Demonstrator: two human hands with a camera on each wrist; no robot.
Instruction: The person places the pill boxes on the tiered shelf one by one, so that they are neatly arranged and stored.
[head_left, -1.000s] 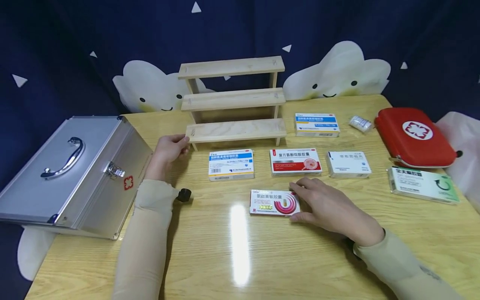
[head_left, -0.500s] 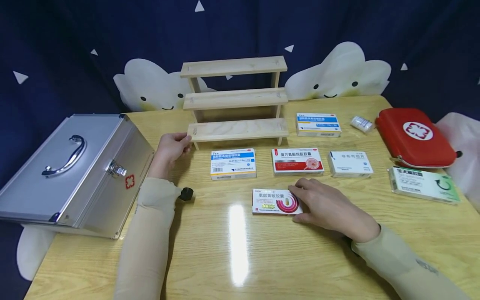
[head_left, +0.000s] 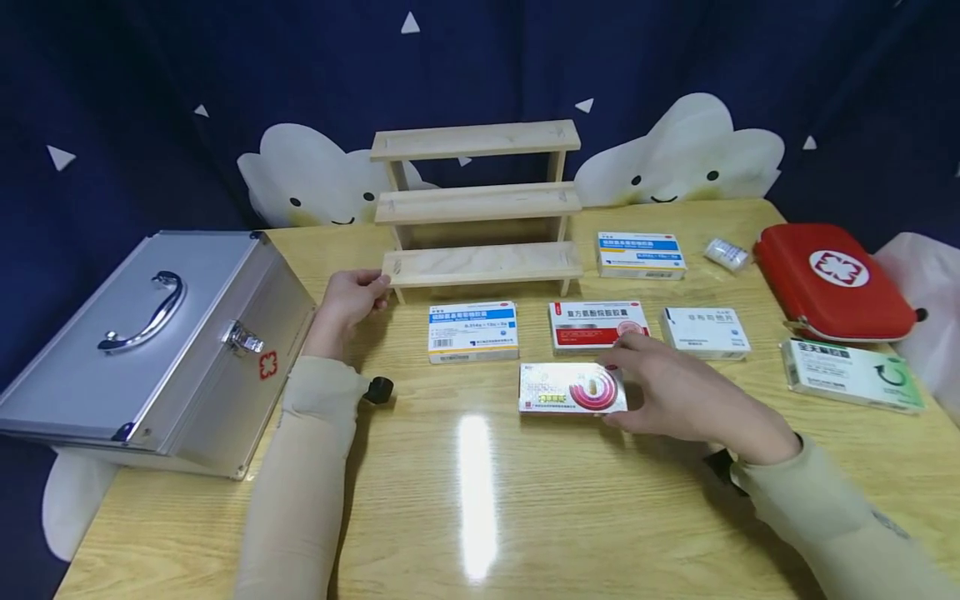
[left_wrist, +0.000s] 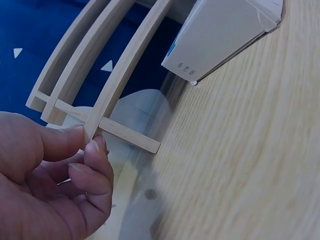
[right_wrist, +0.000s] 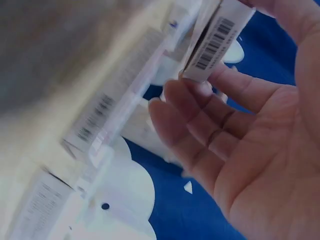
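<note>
My left hand (head_left: 351, 302) pinches the left end of the lowest board of the three-tier wooden shelf (head_left: 480, 263); the left wrist view shows thumb and fingertips on the board's end (left_wrist: 98, 118). My right hand (head_left: 686, 392) grips the right end of a white box with pink-red arcs (head_left: 555, 388) between thumb and fingers, and the box looks lifted and a little tilted. In the right wrist view the barcoded end of that box (right_wrist: 216, 47) lies between the fingers. Just behind it lies a red and white box (head_left: 588, 325), partly covered by my right hand.
Blue and white boxes lie before (head_left: 472, 332) and right of the shelf (head_left: 641, 255). Farther right are a white box (head_left: 705, 332), a small wrapped roll (head_left: 727, 254), a red case (head_left: 836, 279) and a green-white box (head_left: 851, 375). A silver case (head_left: 202, 350) stands left.
My right hand has taken hold of the box with pink-red arcs and raised it off the table, slightly toward the shelf. My left hand stays on the shelf end.
</note>
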